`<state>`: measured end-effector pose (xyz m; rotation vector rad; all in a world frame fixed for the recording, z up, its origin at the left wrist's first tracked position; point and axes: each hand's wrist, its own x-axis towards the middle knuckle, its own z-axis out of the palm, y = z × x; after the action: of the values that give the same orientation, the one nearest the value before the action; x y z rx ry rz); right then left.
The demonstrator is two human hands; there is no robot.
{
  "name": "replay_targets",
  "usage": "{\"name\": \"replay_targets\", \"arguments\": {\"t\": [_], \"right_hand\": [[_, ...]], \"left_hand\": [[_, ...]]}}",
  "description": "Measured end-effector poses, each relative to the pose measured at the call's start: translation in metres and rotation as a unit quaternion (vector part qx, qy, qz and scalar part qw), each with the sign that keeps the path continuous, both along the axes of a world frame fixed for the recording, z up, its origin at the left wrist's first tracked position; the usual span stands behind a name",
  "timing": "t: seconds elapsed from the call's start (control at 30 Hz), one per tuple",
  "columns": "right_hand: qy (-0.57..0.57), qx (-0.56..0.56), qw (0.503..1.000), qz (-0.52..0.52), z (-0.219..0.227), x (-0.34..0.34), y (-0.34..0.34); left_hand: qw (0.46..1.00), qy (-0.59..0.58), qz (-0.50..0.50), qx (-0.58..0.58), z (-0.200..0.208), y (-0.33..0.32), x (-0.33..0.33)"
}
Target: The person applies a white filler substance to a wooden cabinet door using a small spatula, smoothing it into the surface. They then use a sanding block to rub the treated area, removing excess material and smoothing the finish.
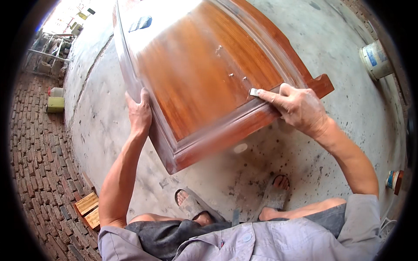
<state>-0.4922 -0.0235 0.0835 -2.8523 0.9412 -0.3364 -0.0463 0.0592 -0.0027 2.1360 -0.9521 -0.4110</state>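
Observation:
A large reddish-brown wooden panel (191, 78) with a raised, dust-whitened moulded border lies tilted across the view in front of me. My left hand (139, 113) grips its left edge, the thumb on top and the rest of the fingers partly hidden. Near the panel's lower right corner, my right hand (300, 106) holds a small flat metal blade (254, 92). The index finger stretches along the blade, whose tip meets the surface by the inner edge of the border. Small pale curled scraps (231, 75) are scattered on the wood around it. Strong glare whitens the panel's far end.
A dark grey-blue folded piece (140, 24) rests on the panel's far end. On the pale, stained floor (357, 126) stands a white bucket (375, 60) at far right. A small can (393, 180) is nearer. Brick paving (39, 161), a yellowish box (55, 104) and wooden blocks (89, 209) lie left.

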Motion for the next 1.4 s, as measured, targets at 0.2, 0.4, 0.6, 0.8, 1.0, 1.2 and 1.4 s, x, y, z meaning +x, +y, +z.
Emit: {"name": "replay_targets", "arguments": {"t": [0.2, 0.4, 0.6, 0.8, 1.0, 1.2, 1.4], "right_hand": [[-0.005, 0.010, 1.000, -0.013, 0.001, 0.000, 0.007], [0.003, 0.025, 0.999, -0.020, 0.005, 0.002, 0.013], [0.002, 0.020, 0.999, -0.043, 0.001, 0.012, 0.018], [0.019, 0.022, 0.998, -0.060, -0.001, 0.023, 0.019], [-0.016, 0.038, 0.998, -0.049, -0.003, 0.010, 0.019], [-0.006, 0.025, 0.999, -0.045, -0.001, 0.011, 0.013], [0.010, 0.018, 0.998, -0.057, -0.007, 0.030, 0.005]], "left_hand": [[1.000, 0.010, -0.021, 0.004, 0.005, 0.001, -0.002], [1.000, -0.011, -0.014, 0.002, 0.001, 0.000, 0.002], [1.000, 0.017, -0.013, -0.001, 0.005, 0.001, -0.003], [0.999, 0.025, -0.026, 0.000, 0.005, 0.001, -0.002], [1.000, 0.008, -0.019, -0.003, -0.003, 0.001, 0.006], [0.999, 0.020, -0.029, -0.017, 0.000, 0.000, 0.002], [0.999, 0.025, -0.025, -0.019, 0.002, -0.001, -0.003]]}}
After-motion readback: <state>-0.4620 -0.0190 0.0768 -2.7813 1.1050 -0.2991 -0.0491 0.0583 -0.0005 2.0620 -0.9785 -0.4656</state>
